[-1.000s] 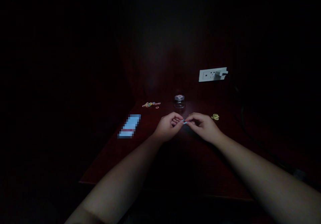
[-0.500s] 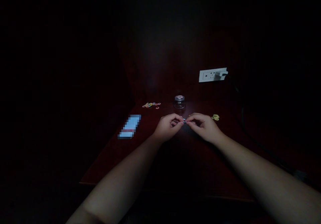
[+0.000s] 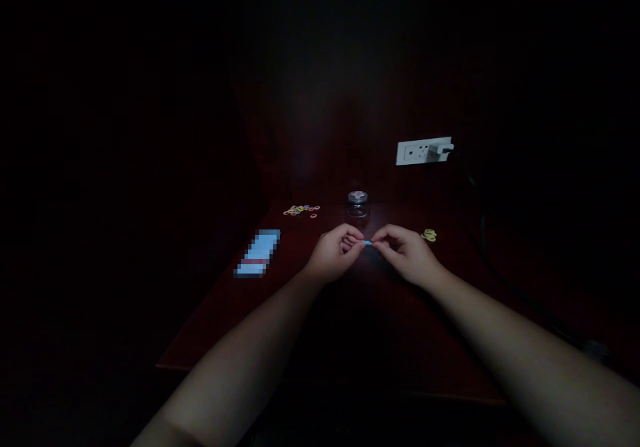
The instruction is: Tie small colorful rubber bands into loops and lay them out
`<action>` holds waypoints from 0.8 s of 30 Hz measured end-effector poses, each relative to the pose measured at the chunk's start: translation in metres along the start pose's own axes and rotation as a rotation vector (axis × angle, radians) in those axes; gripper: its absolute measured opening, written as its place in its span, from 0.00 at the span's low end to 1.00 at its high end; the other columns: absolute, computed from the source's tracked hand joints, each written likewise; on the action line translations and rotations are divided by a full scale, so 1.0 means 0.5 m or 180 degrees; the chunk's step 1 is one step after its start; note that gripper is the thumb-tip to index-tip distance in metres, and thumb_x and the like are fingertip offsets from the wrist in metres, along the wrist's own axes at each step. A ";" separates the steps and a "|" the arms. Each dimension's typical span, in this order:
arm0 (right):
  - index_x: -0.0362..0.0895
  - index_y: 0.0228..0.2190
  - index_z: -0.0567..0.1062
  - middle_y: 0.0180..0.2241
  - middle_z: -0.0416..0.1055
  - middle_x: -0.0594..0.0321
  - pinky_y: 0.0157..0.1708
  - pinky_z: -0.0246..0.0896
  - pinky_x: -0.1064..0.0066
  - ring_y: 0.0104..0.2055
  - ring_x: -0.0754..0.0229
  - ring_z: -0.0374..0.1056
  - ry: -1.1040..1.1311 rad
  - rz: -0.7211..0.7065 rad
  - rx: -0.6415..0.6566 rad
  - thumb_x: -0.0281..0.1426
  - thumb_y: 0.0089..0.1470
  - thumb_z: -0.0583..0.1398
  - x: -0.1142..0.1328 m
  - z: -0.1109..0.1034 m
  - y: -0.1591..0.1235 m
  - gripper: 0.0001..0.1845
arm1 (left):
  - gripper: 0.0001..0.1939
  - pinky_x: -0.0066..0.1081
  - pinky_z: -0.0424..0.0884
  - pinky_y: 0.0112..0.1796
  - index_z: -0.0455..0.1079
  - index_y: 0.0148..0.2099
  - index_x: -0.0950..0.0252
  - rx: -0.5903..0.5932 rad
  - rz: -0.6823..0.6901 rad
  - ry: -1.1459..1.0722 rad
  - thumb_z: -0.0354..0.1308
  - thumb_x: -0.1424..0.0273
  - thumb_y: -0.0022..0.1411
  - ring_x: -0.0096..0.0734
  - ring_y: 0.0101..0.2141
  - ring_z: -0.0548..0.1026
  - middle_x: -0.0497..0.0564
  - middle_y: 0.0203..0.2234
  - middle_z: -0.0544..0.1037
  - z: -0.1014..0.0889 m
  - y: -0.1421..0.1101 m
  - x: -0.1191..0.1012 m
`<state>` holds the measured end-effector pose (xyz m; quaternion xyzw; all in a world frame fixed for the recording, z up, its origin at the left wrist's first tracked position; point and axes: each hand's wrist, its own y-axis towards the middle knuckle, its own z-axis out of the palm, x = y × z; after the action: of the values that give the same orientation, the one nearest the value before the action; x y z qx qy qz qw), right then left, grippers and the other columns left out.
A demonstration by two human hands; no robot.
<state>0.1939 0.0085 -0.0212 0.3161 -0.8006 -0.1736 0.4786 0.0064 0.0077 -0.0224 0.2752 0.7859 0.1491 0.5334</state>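
Between my two hands is a small light-blue hair tie [image 3: 367, 242], pinched from both sides just above the dark red table [image 3: 350, 340]. My left hand [image 3: 337, 250] grips its left end with thumb and fingertips. The other end sits between the thumb and fingers of my right hand [image 3: 405, 252]. Just beyond the hands stands a clear jar [image 3: 358, 208] with a lid. A small pile of yellow hair ties [image 3: 429, 235] lies to the right of my right hand. Farther back on the left, several multicoloured hair ties [image 3: 299, 210] are spread out.
A phone-like pixelated rectangle [image 3: 257, 253] lies on the table's left side. On the back wall is a white socket plate [image 3: 415, 153] with a plug [image 3: 441, 149] in it. A dark cable [image 3: 484, 233] runs down on the right. The surroundings are very dark.
The light-blue hair tie shows more plainly between the fingertips now. Both hands hold nearly the same place, with small finger shifts. The other things have not moved.
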 end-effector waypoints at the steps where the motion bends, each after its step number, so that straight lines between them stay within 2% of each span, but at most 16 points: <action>1: 0.42 0.32 0.73 0.28 0.71 0.61 0.29 0.60 0.70 0.29 0.61 0.66 0.0017 0.0009 0.0000 0.32 0.55 0.58 0.000 0.000 0.000 0.06 | 0.08 0.22 0.67 0.30 0.68 0.39 0.68 0.0005 0.0011 0.0005 0.58 0.70 0.57 0.22 0.29 0.71 0.51 0.30 0.74 0.000 0.000 0.000; 8: 0.43 0.34 0.73 0.28 0.71 0.61 0.30 0.61 0.70 0.30 0.60 0.67 0.0157 0.0026 -0.0073 0.33 0.54 0.58 -0.001 -0.003 0.002 0.07 | 0.07 0.22 0.65 0.31 0.67 0.38 0.68 0.0024 0.0112 -0.0005 0.58 0.70 0.57 0.22 0.29 0.69 0.49 0.30 0.73 -0.002 0.000 -0.001; 16: 0.41 0.36 0.76 0.24 0.71 0.62 0.23 0.57 0.72 0.23 0.64 0.61 0.0088 0.0105 0.0109 0.35 0.52 0.60 0.009 -0.002 0.001 0.11 | 0.08 0.22 0.66 0.31 0.67 0.38 0.68 0.0047 0.0084 -0.0121 0.59 0.70 0.56 0.21 0.28 0.70 0.49 0.29 0.73 -0.002 -0.001 0.004; 24: 0.42 0.31 0.77 0.28 0.74 0.59 0.30 0.61 0.69 0.30 0.60 0.66 0.0022 -0.0098 0.0120 0.34 0.54 0.58 0.005 -0.003 0.001 0.09 | 0.11 0.23 0.66 0.31 0.69 0.41 0.69 0.0256 -0.0020 -0.0070 0.59 0.70 0.56 0.23 0.30 0.72 0.51 0.31 0.75 0.002 -0.004 -0.010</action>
<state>0.1943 0.0071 -0.0186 0.3380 -0.7970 -0.1648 0.4726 0.0083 0.0030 -0.0198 0.2957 0.7861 0.1126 0.5310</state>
